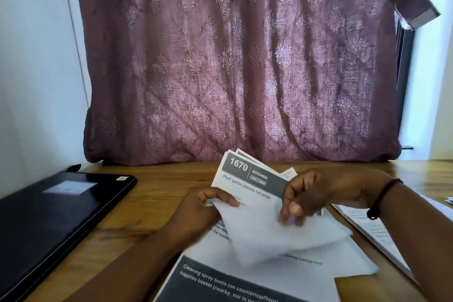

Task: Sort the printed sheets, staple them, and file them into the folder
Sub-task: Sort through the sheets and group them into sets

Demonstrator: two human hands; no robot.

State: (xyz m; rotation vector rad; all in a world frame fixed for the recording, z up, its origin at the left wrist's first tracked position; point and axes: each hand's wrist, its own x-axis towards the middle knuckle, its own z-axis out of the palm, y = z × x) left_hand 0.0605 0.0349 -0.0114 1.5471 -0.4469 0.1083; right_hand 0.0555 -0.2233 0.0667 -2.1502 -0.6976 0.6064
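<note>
Desk (152, 193) is warm grainy wood, the laptop (49, 213) glossy black plastic, the sheets (247, 186) matt printed paper, and the curtain (240, 61) coarse woven maroon cloth with embossed-looking motifs.

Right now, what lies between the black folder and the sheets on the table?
Head view: only bare wooden table separates the black folder from the sheets.

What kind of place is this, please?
Probably a home desk: a wooden table with printed sheets, a closed black laptop, and a patterned maroon curtain behind it.
</note>
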